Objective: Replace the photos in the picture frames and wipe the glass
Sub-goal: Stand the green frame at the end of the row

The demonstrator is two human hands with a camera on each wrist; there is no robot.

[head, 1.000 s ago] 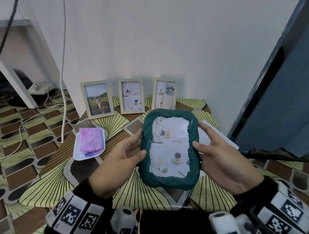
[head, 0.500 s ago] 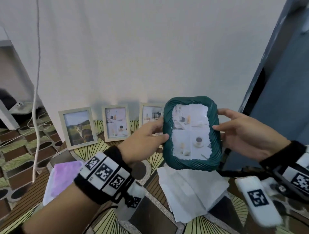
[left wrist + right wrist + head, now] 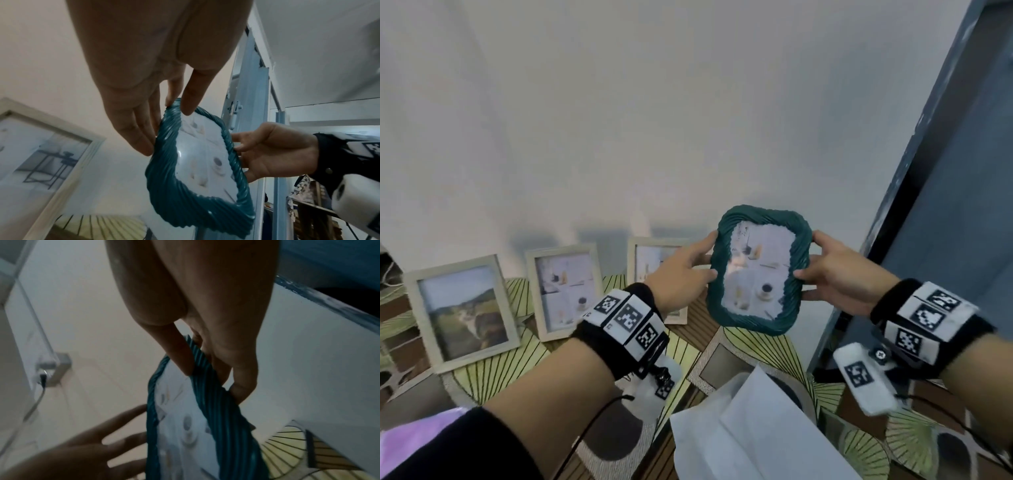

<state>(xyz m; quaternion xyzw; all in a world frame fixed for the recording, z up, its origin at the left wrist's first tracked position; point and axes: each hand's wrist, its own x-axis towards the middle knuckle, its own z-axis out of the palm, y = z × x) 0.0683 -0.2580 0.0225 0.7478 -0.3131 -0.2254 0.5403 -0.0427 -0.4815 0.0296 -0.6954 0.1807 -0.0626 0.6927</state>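
A dark green ribbed picture frame [image 3: 758, 270] with a pale photo under its glass is held upright in the air over the back right of the table. My left hand [image 3: 685, 274] pinches its left edge, thumb in front and fingers behind [image 3: 144, 129]. My right hand [image 3: 832, 274] pinches its right edge the same way [image 3: 205, 366]. Three light wooden frames lean on the wall: a landscape photo [image 3: 462, 308], a still-life photo [image 3: 566, 291], and a third [image 3: 650, 263] partly hidden behind my left hand.
White paper sheets [image 3: 750, 428] lie on the patterned tabletop [image 3: 517, 363] near me. A purple cloth [image 3: 417, 442] shows at the lower left edge. A grey-blue door frame [image 3: 914, 171] stands close on the right; the white wall is just behind the frames.
Both hands have carried the green frame up from near the table and away towards the wall at the right, still held by its two sides; the view has tilted upward.
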